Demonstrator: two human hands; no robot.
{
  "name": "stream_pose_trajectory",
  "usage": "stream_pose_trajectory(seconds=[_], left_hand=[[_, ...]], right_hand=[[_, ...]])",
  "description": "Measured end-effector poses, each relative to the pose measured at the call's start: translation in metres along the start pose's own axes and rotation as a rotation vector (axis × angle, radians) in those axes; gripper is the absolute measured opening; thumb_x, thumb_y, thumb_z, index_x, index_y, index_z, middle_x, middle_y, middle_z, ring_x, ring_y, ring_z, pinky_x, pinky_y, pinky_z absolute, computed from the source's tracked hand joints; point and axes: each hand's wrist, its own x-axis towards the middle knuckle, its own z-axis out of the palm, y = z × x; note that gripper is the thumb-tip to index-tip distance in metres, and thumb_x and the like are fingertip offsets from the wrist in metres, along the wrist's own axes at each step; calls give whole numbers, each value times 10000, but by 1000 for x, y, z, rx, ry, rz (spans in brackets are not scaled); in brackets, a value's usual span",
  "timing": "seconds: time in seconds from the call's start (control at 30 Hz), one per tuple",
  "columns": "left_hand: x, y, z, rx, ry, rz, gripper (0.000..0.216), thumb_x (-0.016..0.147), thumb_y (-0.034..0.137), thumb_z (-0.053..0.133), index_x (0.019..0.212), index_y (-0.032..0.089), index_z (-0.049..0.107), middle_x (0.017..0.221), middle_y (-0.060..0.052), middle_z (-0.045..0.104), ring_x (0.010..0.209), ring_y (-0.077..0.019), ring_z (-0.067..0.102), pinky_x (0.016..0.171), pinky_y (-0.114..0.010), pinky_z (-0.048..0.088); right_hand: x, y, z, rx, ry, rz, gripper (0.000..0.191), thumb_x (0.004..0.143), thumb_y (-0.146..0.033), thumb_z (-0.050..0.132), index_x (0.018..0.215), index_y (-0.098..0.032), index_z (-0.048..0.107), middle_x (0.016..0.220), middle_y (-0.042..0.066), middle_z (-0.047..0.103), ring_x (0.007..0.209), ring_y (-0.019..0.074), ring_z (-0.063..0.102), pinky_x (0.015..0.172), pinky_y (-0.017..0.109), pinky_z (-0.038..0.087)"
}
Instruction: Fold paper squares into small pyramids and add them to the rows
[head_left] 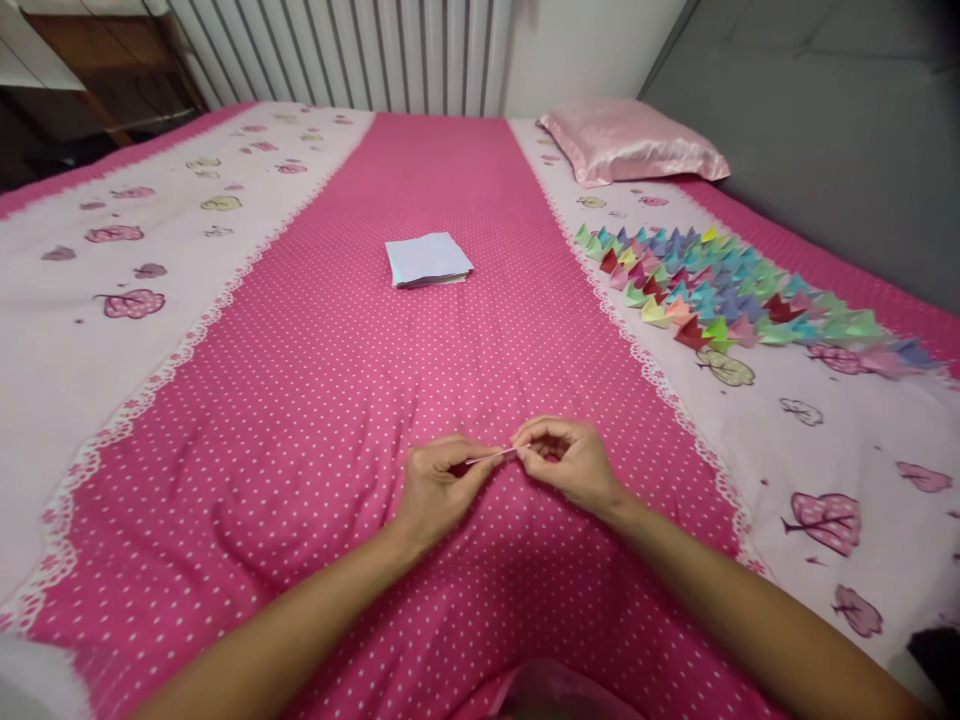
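fingers [484, 463] of the left hand [439, 492] and of the right hand [571, 462] are pinched shut on a thin pale paper piece [493, 457]. i see it edge-on between them, low in the middle of the frame, just above the pink dotted bed sheet [322, 360]. from this head view i can't tell how the piece is folded. both forearms come in from the bottom edge. farther up the pink middle strip lies a small stack of pale paper [427, 258], well apart from the hands. at the right of the frame, rows of coloured folded paper shapes [712, 285] sit on the white patterned part of the sheet. a pink pillow [634, 140] lies at the upper right, beside a grey headboard [840, 140].
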Motion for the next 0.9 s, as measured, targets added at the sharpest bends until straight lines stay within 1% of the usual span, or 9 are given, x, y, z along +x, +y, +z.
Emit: stream_pose_trajectory(seconds=[0.27, 0.33, 0.47, 0.53, 0.6, 0.63, 0.67, 0.8, 0.9], left_hand=[[0, 1, -1, -16, -11, -28, 126, 770, 299, 663, 817, 212, 742, 736, -58, 722, 629, -145, 629, 574, -264, 509], [0, 0, -2, -22, -20, -44, 142, 770, 311, 663, 824, 208, 744, 738, -63, 721, 630, -148, 628, 575, -265, 509], [1, -1, -6, -28, -10, -61, 159, 767, 326, 665, 839, 210, 747, 748, -66, 726, 645, -149, 635, 577, -252, 503], [1, -1, -7, -35, 7, -71, 153, 757, 326, 677, 826, 211, 748, 740, -62, 727, 641, -146, 637, 568, -241, 497], [2, -1, -6, -44, 6, -82, 156, 748, 330, 686, 818, 206, 749, 732, -63, 726, 632, -146, 636, 563, -241, 496], [2, -1, -5, -49, -3, -86, 157, 745, 333, 688, 815, 205, 748, 731, -63, 725, 629, -148, 637, 564, -245, 498], [2, -2, -4, -53, -16, -87, 155, 743, 333, 690, 810, 206, 748, 731, -64, 725, 630, -150, 639, 570, -250, 502], [1, -2, 0, -59, -45, -109, 127, 735, 315, 698, 791, 211, 746, 742, -62, 731, 647, -154, 653, 596, -261, 520], [1, -2, 1, -55, -58, -132, 148, 740, 316, 691, 819, 202, 740, 778, -69, 735, 675, -157, 664, 626, -269, 531]], right_hand=[[2, -1, -3, 57, 1, 53, 51, 660, -214, 657, 686, -183, 688, 654, 28, 658, 545, 115, 564, 472, 229, 469], [3, 1, -4, 65, 7, 69, 57, 651, -220, 663, 684, -183, 691, 662, 32, 667, 556, 122, 577, 485, 235, 478], [5, 7, -11, 117, 83, 79, 44, 657, -217, 663, 657, -175, 677, 703, 40, 681, 578, 122, 592, 551, 250, 502], [5, 8, -13, 142, 46, 53, 63, 688, -216, 655, 730, -180, 684, 758, 44, 690, 619, 125, 610, 601, 261, 517], [4, 8, -13, 132, -44, 16, 176, 712, -215, 660, 885, -194, 685, 847, 54, 700, 707, 141, 637, 665, 279, 529], [3, 7, -12, 112, -82, 3, 226, 714, -223, 674, 939, -200, 679, 875, 57, 702, 738, 147, 644, 685, 287, 532], [3, 6, -11, 88, -111, -4, 244, 708, -237, 693, 950, -204, 681, 884, 59, 705, 754, 154, 649, 696, 294, 535], [1, 3, -5, 20, -131, -17, 124, 699, -310, 727, 770, -208, 716, 769, 46, 716, 707, 165, 661, 682, 310, 544], [1, 2, -3, 1, -93, -30, 107, 713, -308, 711, 753, -208, 713, 736, 40, 715, 676, 162, 660, 652, 304, 545]])
